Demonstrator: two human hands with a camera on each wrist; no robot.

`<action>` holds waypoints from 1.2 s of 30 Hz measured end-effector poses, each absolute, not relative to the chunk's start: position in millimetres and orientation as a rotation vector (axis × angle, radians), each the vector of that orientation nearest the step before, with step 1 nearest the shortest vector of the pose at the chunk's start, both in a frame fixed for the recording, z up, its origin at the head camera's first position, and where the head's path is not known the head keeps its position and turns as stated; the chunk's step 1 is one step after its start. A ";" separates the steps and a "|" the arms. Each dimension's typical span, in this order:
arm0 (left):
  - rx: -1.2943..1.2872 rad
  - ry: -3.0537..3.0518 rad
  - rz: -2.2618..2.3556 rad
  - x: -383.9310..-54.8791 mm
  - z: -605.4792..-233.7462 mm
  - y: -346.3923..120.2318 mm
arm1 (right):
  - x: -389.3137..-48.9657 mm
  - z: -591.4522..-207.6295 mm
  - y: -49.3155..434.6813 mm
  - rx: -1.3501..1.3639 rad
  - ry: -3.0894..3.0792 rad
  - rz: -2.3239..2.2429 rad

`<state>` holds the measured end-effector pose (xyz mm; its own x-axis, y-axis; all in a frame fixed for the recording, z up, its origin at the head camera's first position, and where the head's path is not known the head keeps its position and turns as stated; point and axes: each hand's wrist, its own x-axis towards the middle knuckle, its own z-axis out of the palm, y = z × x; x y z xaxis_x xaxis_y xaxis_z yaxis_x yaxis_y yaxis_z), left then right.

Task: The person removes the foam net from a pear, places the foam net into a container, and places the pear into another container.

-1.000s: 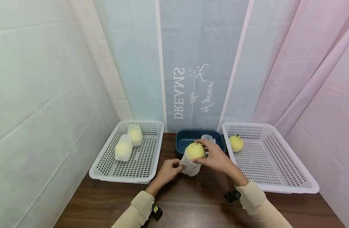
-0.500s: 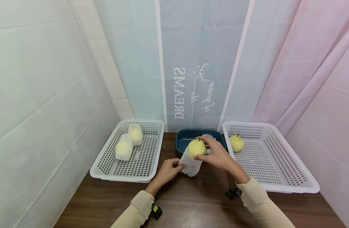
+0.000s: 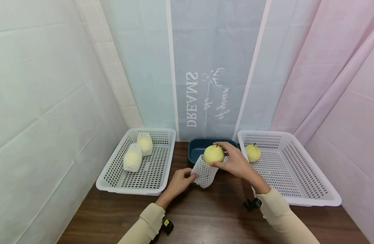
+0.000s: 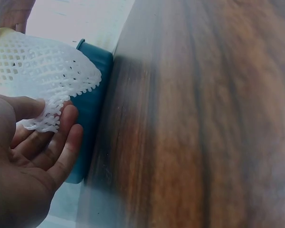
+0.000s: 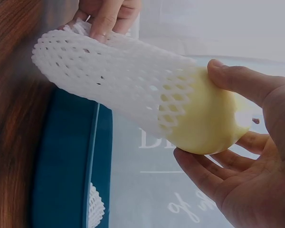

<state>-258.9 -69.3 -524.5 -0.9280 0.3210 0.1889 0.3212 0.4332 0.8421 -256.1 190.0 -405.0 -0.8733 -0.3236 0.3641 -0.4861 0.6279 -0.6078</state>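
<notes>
A yellow pear [image 3: 213,154] with a short dark stem is held in my right hand [image 3: 237,164], thumb on one side and fingers on the other. The pear's lower part sits inside a white foam net sleeve [image 3: 204,173], which stretches down and to the left from it. My left hand [image 3: 179,183] pinches the sleeve's far edge between thumb and fingers. In the right wrist view, the foam net [image 5: 104,71] overlaps only the end of the pear [image 5: 209,114] away from the stem.
Behind the hands stands a dark blue tray [image 3: 193,152] with another foam net [image 5: 96,209] in it. A white basket [image 3: 162,183] at left holds two net-wrapped pears [image 3: 133,159]. The right white basket [image 3: 324,200] holds one bare pear [image 3: 253,153]. All stand on a wooden table [image 3: 205,217].
My right hand has moved slightly up and to the right with the pear, and the foam net has stretched longer between the hands. My left hand stays nearly in place, still pinching the net.
</notes>
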 end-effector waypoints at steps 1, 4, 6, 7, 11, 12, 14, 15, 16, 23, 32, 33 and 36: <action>-0.589 -2.661 -1.560 -258.8 -524.0 -68.9 | -256.5 -404.4 190.7 0.662 -2.629 1.077; -0.558 -2.660 -1.553 -259.0 -522.3 -67.8 | -257.6 -402.5 192.5 0.658 -2.620 1.077; -0.530 -2.655 -1.554 -259.4 -521.6 -66.9 | -258.8 -400.8 193.6 0.656 -2.608 1.077; -0.512 -2.654 -1.553 -259.7 -521.5 -66.4 | -259.2 -400.1 194.5 0.653 -2.604 1.083; -0.462 -2.633 -1.569 -261.3 -521.6 -64.7 | -260.8 -397.9 199.0 0.626 -2.602 1.109; -0.455 -2.626 -1.573 -261.7 -521.5 -64.4 | -261.2 -397.5 200.5 0.617 -2.605 1.117; -0.447 -2.616 -1.581 -262.4 -521.0 -63.7 | -261.7 -396.7 203.3 0.607 -2.612 1.124; -0.438 -2.612 -1.590 -262.7 -520.7 -63.6 | -262.2 -396.2 204.7 0.602 -2.615 1.128; -0.432 -2.608 -1.602 -262.9 -520.4 -63.4 | -262.6 -395.6 205.9 0.597 -2.618 1.134; -0.395 -2.579 -1.655 -263.6 -519.0 -62.4 | -264.4 -391.2 213.5 0.575 -2.643 1.158; -0.354 -2.534 -1.695 -263.8 -517.0 -60.1 | -264.6 -387.2 220.7 0.510 -2.681 1.139; -0.355 -2.528 -1.703 -264.0 -516.6 -59.8 | -264.8 -386.7 221.3 0.505 -2.684 1.140; -0.354 -2.516 -1.724 -263.9 -514.8 -58.5 | -266.1 -385.5 223.6 0.486 -2.693 1.149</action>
